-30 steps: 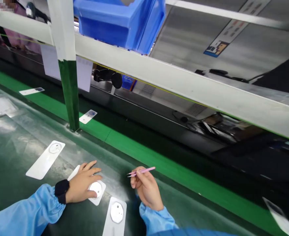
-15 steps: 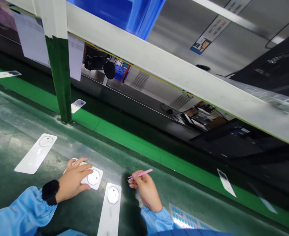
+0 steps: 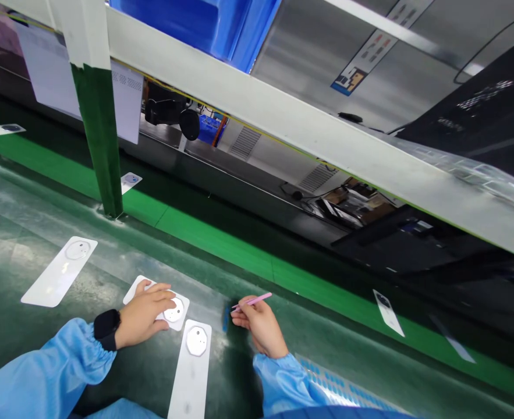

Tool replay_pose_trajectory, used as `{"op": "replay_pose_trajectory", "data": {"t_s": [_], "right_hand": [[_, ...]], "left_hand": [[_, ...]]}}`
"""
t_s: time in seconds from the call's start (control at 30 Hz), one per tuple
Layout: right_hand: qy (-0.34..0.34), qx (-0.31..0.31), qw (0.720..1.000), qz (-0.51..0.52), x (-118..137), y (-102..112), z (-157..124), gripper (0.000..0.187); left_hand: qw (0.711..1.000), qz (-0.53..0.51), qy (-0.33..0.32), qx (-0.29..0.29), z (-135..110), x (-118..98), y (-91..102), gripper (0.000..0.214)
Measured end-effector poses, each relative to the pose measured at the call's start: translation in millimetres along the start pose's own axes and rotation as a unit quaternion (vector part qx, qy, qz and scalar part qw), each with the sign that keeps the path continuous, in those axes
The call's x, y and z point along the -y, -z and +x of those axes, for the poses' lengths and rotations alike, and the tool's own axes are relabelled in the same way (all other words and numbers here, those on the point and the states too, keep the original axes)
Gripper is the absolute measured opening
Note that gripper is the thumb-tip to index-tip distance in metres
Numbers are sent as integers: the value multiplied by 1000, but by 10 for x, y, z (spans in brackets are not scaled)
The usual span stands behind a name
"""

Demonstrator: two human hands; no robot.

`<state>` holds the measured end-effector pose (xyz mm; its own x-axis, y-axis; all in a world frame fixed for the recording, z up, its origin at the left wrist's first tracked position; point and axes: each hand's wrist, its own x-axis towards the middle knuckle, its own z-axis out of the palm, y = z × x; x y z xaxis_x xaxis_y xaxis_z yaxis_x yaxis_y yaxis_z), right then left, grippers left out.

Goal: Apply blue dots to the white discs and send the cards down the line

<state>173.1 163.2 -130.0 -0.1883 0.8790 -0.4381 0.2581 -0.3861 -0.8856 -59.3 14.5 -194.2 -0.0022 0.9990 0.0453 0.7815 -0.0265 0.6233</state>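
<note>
My left hand (image 3: 145,314), with a black watch at the wrist, is laid over a white phone back cover (image 3: 177,309). Its fingers cross the top and the thumb is at the near edge; the cover's middle is hidden. Right beside it lies another white phone back cover (image 3: 190,375) with a round camera area. My right hand (image 3: 261,327) pinches slim pink tweezers (image 3: 260,298), tip pointing left. Close to that tip, a small blue strip (image 3: 226,319) shows on the green surface. A sheet of blue stickers (image 3: 339,384) lies partly behind my right sleeve.
Another white cover (image 3: 60,270) lies at the left of the worktop. Several covers, one of them here (image 3: 388,312), rest on the bright green belt (image 3: 222,247) beyond. A green-and-white post (image 3: 97,128) stands at the belt's edge, under a white beam (image 3: 239,96) and a blue bin (image 3: 187,26).
My left hand and the cover under it have shifted right, nearer the neighbouring cover. The right hand still holds the tweezers; the blue strip by their tip shows more clearly. The view has shifted slightly.
</note>
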Motion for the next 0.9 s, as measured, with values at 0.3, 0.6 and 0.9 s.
{"op": "replay_pose_trajectory", "data": {"t_s": [0.3, 0.6, 0.9], "right_hand": [[-15, 17, 999, -41, 48, -31, 153, 13], [-2, 33, 999, -33, -3, -5, 184, 24], [-20, 50, 998, 37, 103, 100, 34, 50]], "left_hand": [[1000, -24, -7, -16, -56, -78, 90, 25], [1000, -2, -12, -28, -69, -27, 42, 31], [999, 6, -15, -38, -70, -18, 7, 33]]}}
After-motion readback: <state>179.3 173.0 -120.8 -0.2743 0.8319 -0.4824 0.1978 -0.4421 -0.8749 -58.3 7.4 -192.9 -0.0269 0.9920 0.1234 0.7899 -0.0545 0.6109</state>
